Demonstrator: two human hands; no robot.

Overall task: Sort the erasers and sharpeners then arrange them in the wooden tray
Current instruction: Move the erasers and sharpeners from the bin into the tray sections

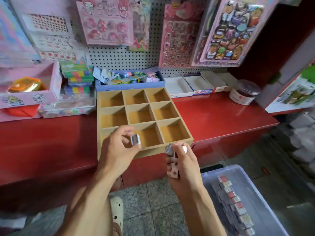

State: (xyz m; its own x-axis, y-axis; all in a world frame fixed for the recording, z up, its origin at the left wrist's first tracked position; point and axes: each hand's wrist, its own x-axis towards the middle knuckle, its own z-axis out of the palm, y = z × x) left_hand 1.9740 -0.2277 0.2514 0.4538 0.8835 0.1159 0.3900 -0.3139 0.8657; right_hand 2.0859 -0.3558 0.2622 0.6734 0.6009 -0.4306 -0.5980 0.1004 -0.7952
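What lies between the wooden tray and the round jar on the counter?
Only bare red counter lies between the wooden tray and the jar, seen in the head view.

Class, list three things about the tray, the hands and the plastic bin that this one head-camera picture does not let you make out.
1. Wooden tray, head view: the left hand covers the near-left compartment, so its contents are hidden.
2. Right hand: its grip covers part of the small pieces, so their count is unclear.
3. Plastic bin: the frame edge cuts it off; the labels on the items inside are blurred.

Two bare forearms with no sleeves, watch or rings; one foot wears a cream perforated clog (117,212) with a strap.
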